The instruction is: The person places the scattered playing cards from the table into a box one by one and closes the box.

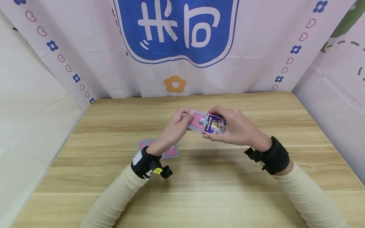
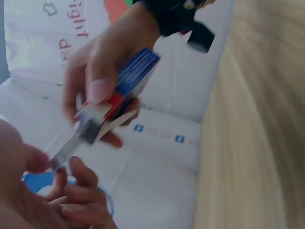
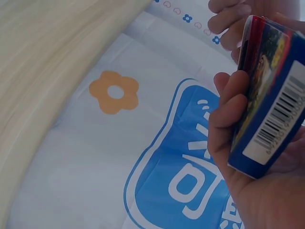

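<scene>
Above the table, my right hand (image 1: 238,126) grips a blue and red playing card box (image 1: 215,124) between thumb and fingers. Playing cards (image 1: 197,121) with a pink patterned back stick out of the box's open end. My left hand (image 1: 177,125) pinches their outer end between thumb and fingers. In the left wrist view the box flap (image 2: 116,125) stands folded out beside the cards. The right wrist view shows a barcode (image 3: 279,119) on the box's end. More playing cards (image 1: 171,152) lie on the table, partly hidden under my left wrist.
The wooden table (image 1: 216,190) reaches back to a white printed curtain (image 1: 137,76) with a blue emblem. White cloth hangs along the left and right sides. Both wrists wear black camera bands (image 1: 279,155).
</scene>
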Demonstrator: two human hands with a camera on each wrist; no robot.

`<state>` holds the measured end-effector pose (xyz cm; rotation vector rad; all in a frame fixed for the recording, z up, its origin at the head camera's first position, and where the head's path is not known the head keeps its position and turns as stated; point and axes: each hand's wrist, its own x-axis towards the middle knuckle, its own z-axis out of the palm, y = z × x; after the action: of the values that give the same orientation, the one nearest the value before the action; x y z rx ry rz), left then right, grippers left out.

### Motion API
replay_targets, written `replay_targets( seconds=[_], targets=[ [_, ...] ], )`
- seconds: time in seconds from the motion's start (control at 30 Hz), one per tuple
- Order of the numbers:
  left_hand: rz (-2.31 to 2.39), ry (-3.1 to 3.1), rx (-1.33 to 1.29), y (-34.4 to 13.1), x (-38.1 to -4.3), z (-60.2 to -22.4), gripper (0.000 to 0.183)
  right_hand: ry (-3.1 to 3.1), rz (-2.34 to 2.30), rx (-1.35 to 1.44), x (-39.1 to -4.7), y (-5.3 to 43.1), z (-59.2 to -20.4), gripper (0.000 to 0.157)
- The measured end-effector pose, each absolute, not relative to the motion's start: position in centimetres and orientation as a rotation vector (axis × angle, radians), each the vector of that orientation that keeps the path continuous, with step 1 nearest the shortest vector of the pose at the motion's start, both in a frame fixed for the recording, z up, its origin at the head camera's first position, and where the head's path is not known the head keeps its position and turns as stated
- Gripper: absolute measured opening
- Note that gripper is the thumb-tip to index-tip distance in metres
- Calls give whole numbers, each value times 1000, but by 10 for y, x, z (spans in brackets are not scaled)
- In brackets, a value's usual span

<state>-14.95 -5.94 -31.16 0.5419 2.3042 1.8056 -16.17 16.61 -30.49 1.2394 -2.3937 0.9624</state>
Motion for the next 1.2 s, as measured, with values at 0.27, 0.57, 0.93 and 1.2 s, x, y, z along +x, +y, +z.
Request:
replay_targets(
  seconds=[0.27, 0.57, 0.93, 1.2],
  targets=[
    [1646, 2357, 659, -77, -154, -303, 14, -2429, 975, 1211, -162, 170, -304, 62],
    [1617, 2224, 721, -74, -153, -306, 19, -2409, 1020, 1233, -157, 166, -301, 61],
    [1676, 1934, 725, -74, -159, -313, 30, -2315, 1089, 1327, -132, 157, -269, 57],
    [1789, 1696, 699, -70, -165, -329, 24, -2293, 1087, 1333, -132, 156, -268, 56]
  ],
)
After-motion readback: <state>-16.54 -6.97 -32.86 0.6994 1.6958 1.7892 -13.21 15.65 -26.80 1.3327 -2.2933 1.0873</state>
